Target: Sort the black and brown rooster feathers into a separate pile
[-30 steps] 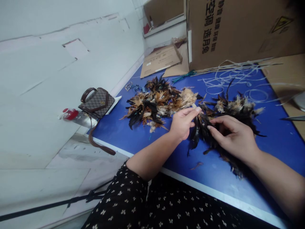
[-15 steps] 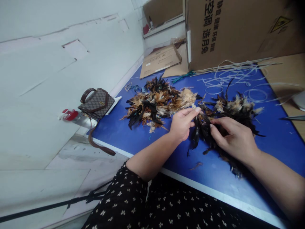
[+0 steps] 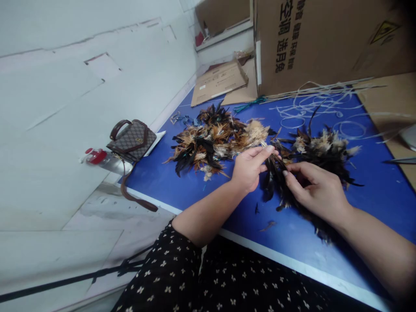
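Between thumb and fingers, my left hand (image 3: 251,168) pinches a bunch of dark feathers (image 3: 270,182) by its pale quill ends, with the dark vanes hanging down. My right hand (image 3: 316,188) is closed at the right side of this bunch, thumb and forefinger pressed together on dark feathers. Its other fingers curl under and are partly hidden. Left of my hands lies a large heap of brown, black and cream feathers (image 3: 208,143). Another pile of black and grey feathers (image 3: 325,151) lies behind my right hand, and more dark feathers show beneath it.
A blue table (image 3: 237,216) carries everything. Tangled white plastic strips (image 3: 302,104) lie before a big cardboard box (image 3: 325,39). Flat cardboard (image 3: 217,82) rests at the back. At left are a patterned handbag (image 3: 134,139) and a red-capped bottle (image 3: 107,160). A pointed blade (image 3: 401,160) lies far right.
My right hand has shifted slightly down and left along the dark feathers. My left hand stays in place, still pinching the bunch.
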`<state>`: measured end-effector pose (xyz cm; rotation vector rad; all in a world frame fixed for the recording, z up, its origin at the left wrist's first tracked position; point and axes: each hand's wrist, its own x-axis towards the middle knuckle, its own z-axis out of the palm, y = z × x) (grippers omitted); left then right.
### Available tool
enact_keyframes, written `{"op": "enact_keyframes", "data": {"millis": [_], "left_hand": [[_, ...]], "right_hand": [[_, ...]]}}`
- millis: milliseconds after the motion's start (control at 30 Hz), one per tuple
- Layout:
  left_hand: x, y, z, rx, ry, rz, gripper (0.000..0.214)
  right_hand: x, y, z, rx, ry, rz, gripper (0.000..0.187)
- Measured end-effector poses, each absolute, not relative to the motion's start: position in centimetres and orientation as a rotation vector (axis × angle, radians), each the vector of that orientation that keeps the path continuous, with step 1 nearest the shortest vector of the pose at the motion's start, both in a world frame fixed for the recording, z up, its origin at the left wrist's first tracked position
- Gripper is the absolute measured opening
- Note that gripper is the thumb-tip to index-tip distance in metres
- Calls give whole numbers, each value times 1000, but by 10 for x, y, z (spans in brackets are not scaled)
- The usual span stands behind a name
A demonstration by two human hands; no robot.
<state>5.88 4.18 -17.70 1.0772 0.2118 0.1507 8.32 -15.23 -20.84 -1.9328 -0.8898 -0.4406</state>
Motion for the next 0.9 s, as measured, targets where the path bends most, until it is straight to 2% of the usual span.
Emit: {"op": "enact_keyframes", "data": {"millis": [133, 233, 467, 600, 733, 900], "left_hand": [[58, 42, -176, 1089, 256, 156, 42], [59, 41, -174, 1074, 269, 163, 39], [59, 40, -174, 1065, 274, 193, 40], [60, 39, -173, 1072, 236, 251, 32], [60, 39, -170, 1070, 219, 290, 24], [57, 39, -171, 1096, 164, 214, 36]], "right_hand": [[82, -152, -208, -1922, -875, -429, 15], [81, -151, -205, -1932, -778, -377, 21], [82, -153, -191, -1804, -569, 63, 56], [85, -155, -188, -1695, -558, 392, 68], [86, -153, -192, -1483, -434, 621, 71], [85, -151, -197, -1438, -390, 648, 69]]}}
